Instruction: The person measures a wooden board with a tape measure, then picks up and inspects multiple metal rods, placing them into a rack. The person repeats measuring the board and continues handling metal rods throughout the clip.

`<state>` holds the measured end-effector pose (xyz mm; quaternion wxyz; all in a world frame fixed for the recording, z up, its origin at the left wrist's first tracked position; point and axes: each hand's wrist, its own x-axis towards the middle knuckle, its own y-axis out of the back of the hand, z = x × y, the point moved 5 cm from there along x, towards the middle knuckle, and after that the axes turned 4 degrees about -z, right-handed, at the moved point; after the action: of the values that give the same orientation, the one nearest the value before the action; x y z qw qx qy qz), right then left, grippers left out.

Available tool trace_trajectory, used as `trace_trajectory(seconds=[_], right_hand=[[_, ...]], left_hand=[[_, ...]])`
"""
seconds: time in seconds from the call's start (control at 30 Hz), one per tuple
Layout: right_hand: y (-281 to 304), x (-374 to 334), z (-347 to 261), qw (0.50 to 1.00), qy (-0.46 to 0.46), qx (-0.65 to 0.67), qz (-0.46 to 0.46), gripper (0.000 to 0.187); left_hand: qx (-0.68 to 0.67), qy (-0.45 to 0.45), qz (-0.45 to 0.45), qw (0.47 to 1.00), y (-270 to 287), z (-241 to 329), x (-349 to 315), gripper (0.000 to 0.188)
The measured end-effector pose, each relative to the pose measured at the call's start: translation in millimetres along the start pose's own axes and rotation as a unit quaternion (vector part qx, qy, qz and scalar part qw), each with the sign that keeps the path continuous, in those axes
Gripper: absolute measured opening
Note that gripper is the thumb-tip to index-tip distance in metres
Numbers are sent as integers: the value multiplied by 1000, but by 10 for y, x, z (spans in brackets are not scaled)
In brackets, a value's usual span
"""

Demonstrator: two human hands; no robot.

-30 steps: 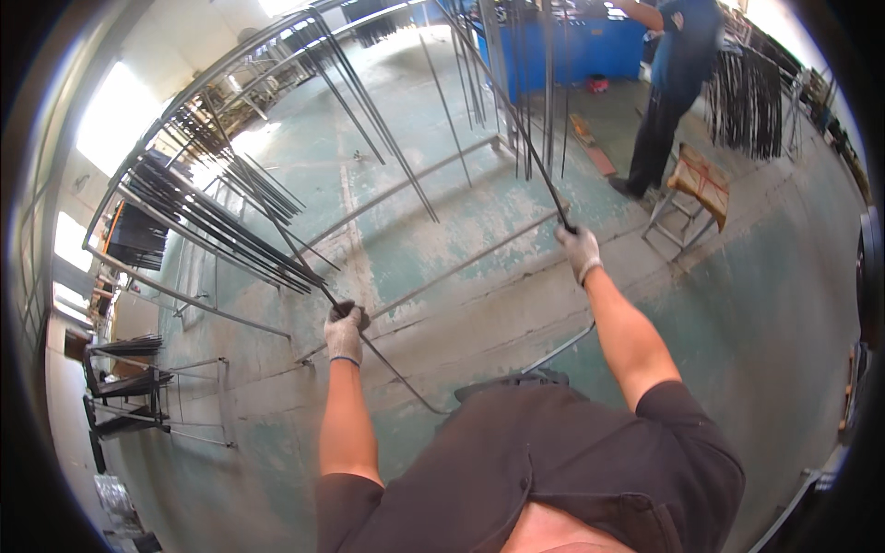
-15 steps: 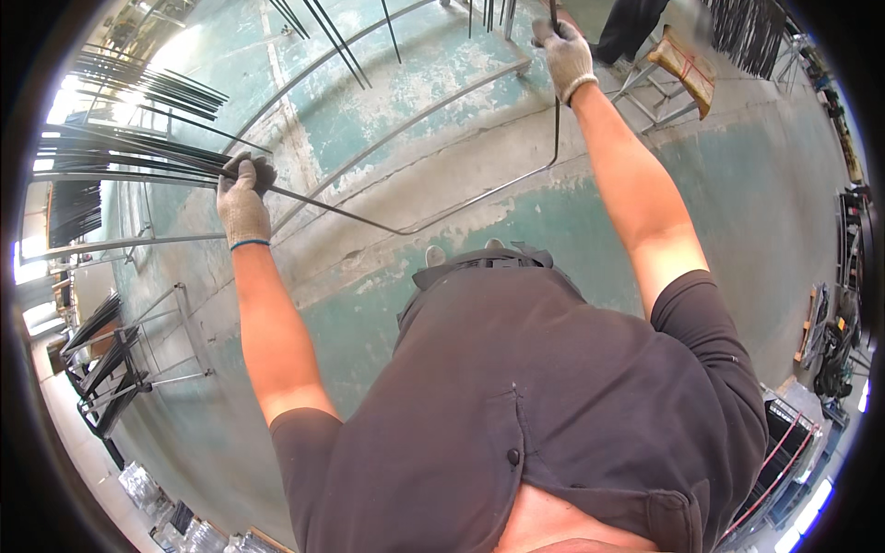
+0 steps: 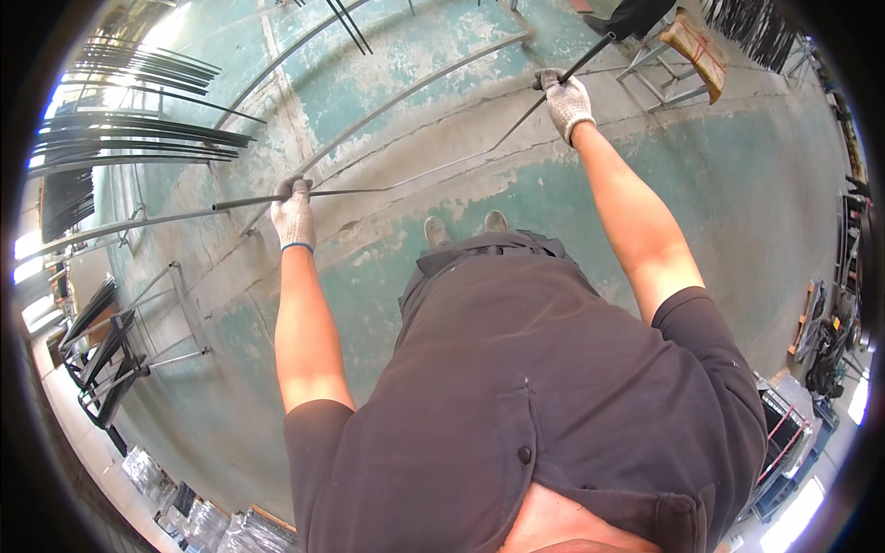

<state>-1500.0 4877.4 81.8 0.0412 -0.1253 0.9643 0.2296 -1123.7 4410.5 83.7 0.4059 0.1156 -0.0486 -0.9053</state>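
Note:
A long, thin, dark bent metal rod (image 3: 442, 170) spans the space between my two gloved hands. My left hand (image 3: 294, 212) is closed round its left part, and a thicker dark end sticks out to the left past the fist. My right hand (image 3: 565, 101) grips the other part, farther up and to the right, with its end pointing up beyond the fingers. Between the hands the rod dips and shows two bends. Off to the left of my left hand, several dark rods (image 3: 175, 134) lie side by side on a rack.
A curved-looking metal rail (image 3: 415, 103) runs across beyond my hands. At the upper right stands a metal-legged stool (image 3: 693, 55) with a brown wrapped top, beside a person's dark trouser leg (image 3: 636, 17). A metal frame (image 3: 180, 313) with dark parts stands at the left.
My left hand has moved right, away from the racked rods, with the rod in it. My right hand has come lower and nearer, and the rod has swung up to a flatter slant.

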Motion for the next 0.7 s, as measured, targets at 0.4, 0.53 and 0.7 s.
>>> trace_trajectory(seconds=[0.4, 0.53, 0.7], right_hand=[[83, 65, 226, 999, -6, 35, 17, 35], [170, 37, 179, 999, -2, 49, 1, 36], [279, -43, 98, 999, -13, 28, -9, 36]], left_hand=[[-20, 8, 55, 998, 144, 56, 12, 21], [-34, 17, 95, 995, 211, 144, -10, 25], [-59, 16, 113, 992, 378, 96, -15, 25]])
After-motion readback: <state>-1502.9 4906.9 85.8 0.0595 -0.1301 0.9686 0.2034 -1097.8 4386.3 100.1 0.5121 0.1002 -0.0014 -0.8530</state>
